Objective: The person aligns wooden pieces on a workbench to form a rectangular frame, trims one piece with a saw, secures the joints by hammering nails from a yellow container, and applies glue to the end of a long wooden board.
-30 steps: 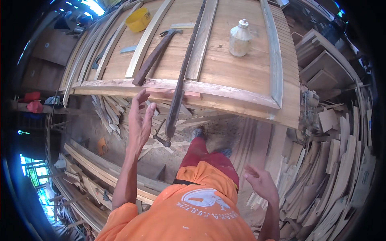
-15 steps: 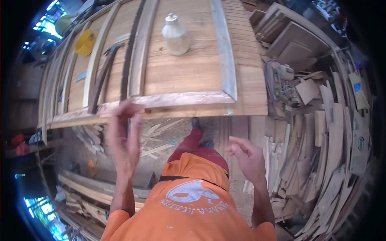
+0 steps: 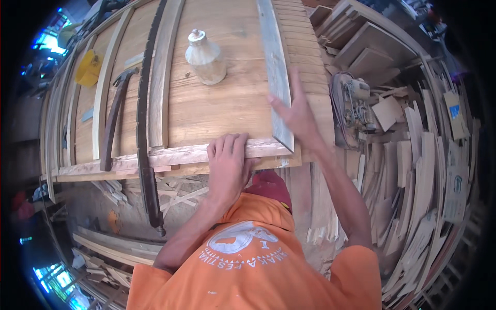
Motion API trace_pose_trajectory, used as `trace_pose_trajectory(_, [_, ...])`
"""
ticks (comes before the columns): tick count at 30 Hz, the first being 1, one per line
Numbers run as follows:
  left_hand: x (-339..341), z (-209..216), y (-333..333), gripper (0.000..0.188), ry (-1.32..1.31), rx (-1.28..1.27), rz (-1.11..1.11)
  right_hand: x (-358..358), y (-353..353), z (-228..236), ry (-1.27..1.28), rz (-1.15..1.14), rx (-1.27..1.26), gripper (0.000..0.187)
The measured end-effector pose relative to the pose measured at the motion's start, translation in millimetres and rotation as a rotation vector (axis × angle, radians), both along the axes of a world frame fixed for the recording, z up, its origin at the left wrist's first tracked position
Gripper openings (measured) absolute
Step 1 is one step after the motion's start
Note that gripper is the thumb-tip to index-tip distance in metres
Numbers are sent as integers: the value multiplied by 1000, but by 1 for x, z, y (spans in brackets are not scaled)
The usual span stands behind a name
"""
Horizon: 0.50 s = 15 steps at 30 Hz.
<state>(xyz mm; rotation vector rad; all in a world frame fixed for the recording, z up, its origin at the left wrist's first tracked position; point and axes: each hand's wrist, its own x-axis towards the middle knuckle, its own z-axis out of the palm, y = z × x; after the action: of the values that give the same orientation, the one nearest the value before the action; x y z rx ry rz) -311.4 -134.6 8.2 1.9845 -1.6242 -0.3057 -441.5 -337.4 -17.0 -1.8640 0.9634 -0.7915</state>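
A wooden frame lies on a light wood panel on the bench. My left hand has its fingers wrapped over the frame's pale front rail, thumb side low at the near edge. At the frame's right side my right hand is spread over the greyish side rail, thumb on its inner side and fingers past its outer side. Whether it presses on the rail I cannot tell. A whitish squeeze bottle stands upright on the panel between the hands, farther back.
Left of my left hand, a long dark notched bar crosses the front rail and overhangs the edge. A hammer leans nearby, with a yellow cup beyond. A motor-like machine and stacked wood offcuts stand at the right.
My left hand has come right and taken hold of the front rail. My right hand has moved up and forward to the side rail. The bench appears shifted left in view.
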Motion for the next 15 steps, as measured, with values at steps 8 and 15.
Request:
trace_pose_trajectory(8, [-12, -6, 0, 62, -67, -6, 85, 9, 3, -6, -3, 161, -23, 91])
trace_pose_trajectory(15, [-11, -15, 5, 61, -85, -36, 81, 8, 6, -12, 13, 148, -174, 88])
